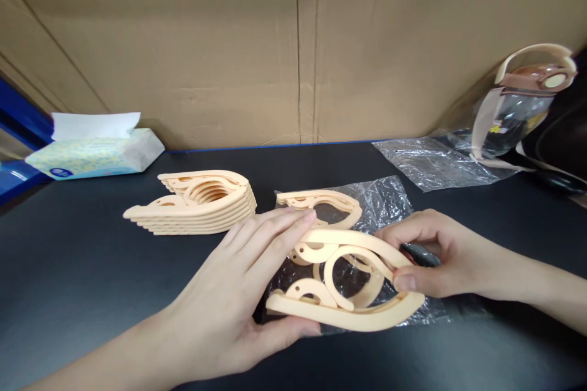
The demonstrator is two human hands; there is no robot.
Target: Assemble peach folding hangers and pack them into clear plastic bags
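Note:
A peach-coloured plastic folding hanger (pixel 353 319), folded up, is held between my two hands in the middle front. My left hand (pixel 247 281) grips its left end, fingers across the top and thumb along the near edge. At the right end, my right hand (pixel 440 256) pinches the curved tip between thumb and fingers. Beneath it lies a clear plastic bag (pixel 387 195), with another folded hanger (pixel 339 198) on it, partly covered by my left fingers. Left of my hands stands a neat stack of several matching hangers (pixel 192 214).
A tissue pack (pixel 101 153) lies at the back left of the black table (pixel 68 293). Another clear plastic bag (pixel 440 165) is at the back right, beside a water bottle (pixel 518 116) with a strap. A cardboard wall (pixel 229 49) closes off the back.

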